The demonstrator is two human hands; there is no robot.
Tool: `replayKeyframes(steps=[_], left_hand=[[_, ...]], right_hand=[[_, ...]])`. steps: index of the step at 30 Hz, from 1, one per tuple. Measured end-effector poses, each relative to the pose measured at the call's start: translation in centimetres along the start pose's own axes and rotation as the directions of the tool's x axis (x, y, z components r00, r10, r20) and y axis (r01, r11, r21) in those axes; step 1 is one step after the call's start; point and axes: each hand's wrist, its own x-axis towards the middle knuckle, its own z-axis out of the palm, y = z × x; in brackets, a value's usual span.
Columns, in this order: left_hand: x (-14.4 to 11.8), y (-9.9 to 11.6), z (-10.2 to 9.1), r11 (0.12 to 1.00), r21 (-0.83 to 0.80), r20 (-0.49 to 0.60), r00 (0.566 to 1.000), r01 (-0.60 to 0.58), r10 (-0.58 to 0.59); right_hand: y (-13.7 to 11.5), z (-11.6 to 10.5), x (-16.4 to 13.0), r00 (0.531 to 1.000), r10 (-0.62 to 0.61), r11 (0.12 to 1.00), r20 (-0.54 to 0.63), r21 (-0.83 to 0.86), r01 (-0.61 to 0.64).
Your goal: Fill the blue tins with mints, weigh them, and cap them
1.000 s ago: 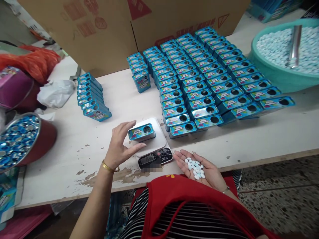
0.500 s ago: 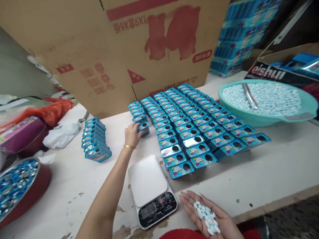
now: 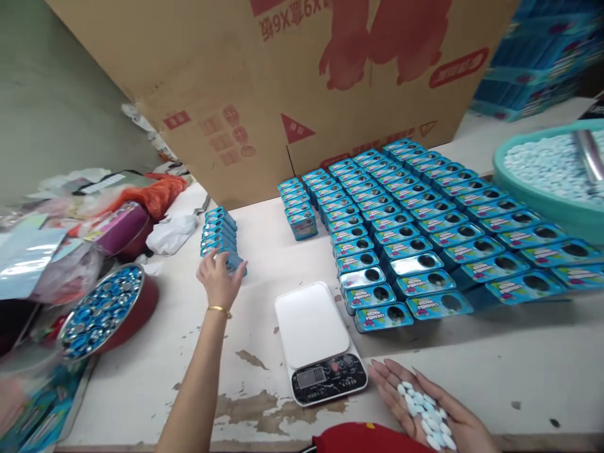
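Observation:
My left hand point(image 3: 219, 277) is at the front of a short row of blue candy boxes point(image 3: 219, 229) on the left. Its fingers and thumb span the nearest box point(image 3: 234, 263), which they partly hide. My right hand point(image 3: 455, 415) lies palm up and cupped near the table's front edge, holding a small heap of pale blue-white candies point(image 3: 427, 412). Between the hands sits a white kitchen scale point(image 3: 313, 324) with a bare plate; its display looks like zero. Behind it, a short column of closely set boxes ends in a front box point(image 3: 302, 225).
Many blue boxes with round dark openings point(image 3: 408, 214) stand in rows right of centre. A turquoise basin of candies point(image 3: 507, 176) holds a metal scoop point(image 3: 589, 157). A large carton point(image 3: 189, 75) stands behind. At left are a red bowl of blue-silver pieces point(image 3: 146, 302) and white cloth point(image 3: 172, 234).
My left hand has left the short middle column, where a box now stands, and moved left to the other row. The scale's reading dropped to about zero. The view turned left.

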Motion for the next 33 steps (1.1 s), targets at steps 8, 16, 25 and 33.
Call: replayKeyframes(steps=[8,16,25,33], left_hand=[[-1.1,-0.8,-2.4,0.964,0.090,0.207,0.951,-0.252,0.229],[-4.1,11.0,-10.0,0.814,-0.217,0.382,0.720,-0.539,0.579],[-6.9,15.6,-10.9,0.716,-0.370,0.191,0.706,-0.592,0.682],[-16.4,20.7,-10.2,0.548,-0.679,0.378,0.408,-0.488,0.831]], right_hand=[[-0.2,2.0,-1.5,0.997,0.067,0.988,-0.025,0.144,-0.063],[-0.5,2.9,-2.4,0.994,0.099,0.984,-0.034,0.152,-0.093],[-0.3,3.0,-2.9,0.997,0.071,0.988,0.026,0.137,-0.074],[0.0,3.0,-2.6,0.994,0.084,0.988,-0.064,0.135,-0.075]])
